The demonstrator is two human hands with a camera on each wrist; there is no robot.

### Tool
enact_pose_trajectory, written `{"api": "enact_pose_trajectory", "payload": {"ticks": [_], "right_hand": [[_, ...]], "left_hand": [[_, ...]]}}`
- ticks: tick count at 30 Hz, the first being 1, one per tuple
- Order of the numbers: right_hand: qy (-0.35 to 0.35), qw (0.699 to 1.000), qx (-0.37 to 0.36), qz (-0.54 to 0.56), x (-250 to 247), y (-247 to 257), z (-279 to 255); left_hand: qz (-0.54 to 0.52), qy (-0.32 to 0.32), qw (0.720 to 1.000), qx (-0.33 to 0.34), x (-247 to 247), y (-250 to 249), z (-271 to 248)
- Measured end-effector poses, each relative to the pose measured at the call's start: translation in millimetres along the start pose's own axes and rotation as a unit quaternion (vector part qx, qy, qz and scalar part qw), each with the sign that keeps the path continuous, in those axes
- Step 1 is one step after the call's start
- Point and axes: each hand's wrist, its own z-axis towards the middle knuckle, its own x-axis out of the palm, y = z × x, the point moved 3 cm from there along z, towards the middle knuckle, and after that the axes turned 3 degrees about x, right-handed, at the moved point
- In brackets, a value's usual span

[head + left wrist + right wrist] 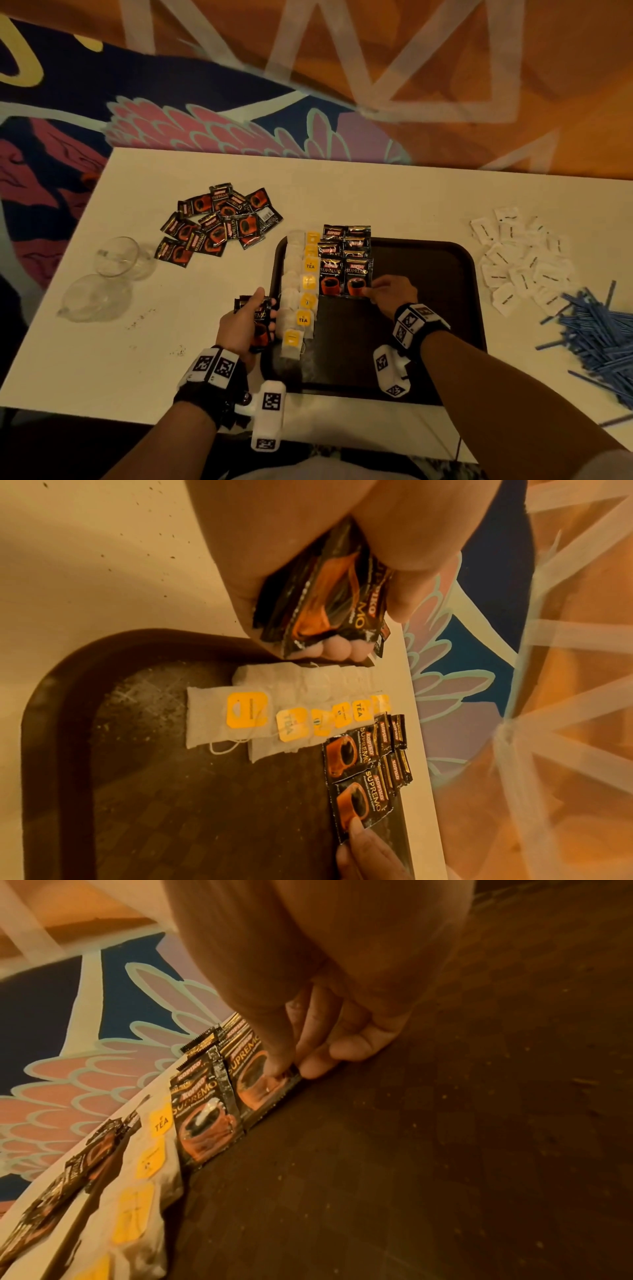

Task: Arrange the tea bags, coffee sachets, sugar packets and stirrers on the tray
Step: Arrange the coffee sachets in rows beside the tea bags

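Item: black foil coffee sachet with orange cup print (358,276), nearest of the right-hand column, flat on the dark brown textured plastic tray (445,260). Right hand (394,296) pinches its near right corner, thumb on top and fingertips (316,1066) curled at the edge against the tray floor.

Just left of those fingers: a matching sachet in the neighbouring column (331,277), edges touching; further sachets of both columns overlap away from the hand toward the tray's far rim.

Left again: overlapped row of white paper tea bags with yellow tags (303,301), running along the tray's left side.

Beyond the tray's left rim: left hand (248,327) clamped on a small stack of spare coffee sachets (258,317), thumb above, fingers curled beneath.

Farther left of the left hand: loose heap of coffee sachets (219,222) and two clear glass cups (106,274) on the white table (376,192).

Well right of the right hand: white paper sugar packets (520,260) and blue plastic stirrers (596,335), both off the tray.

Step in hand, by judgement: coffee columns being laid; sugar and stirrers not yet begun.

Next move calls for: letting go of the corner without skewing the sachet, then drawing one from the left-hand stack and lapping it nearer in line.
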Motion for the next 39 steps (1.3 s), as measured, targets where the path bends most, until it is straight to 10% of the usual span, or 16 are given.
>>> {"api": "enact_pose_trajectory", "payload": {"ticks": [13,22,39], "right_hand": [[-0.053,0.997,-0.043,0.034,-2.5,-4.0,-6.8],[0.179,0.967,-0.179,0.02,34.0,28.2,-79.3],[0.064,0.993,-0.092,0.037,26.5,-2.0,-50.1]], "left_hand": [[0.029,-0.056,0.998,0.018,14.3,-5.1,-6.8],[0.061,-0.027,0.995,0.079,55.0,-11.0,-18.9],[0.06,-0.04,0.997,0.022,35.2,-0.8,5.0]]}}
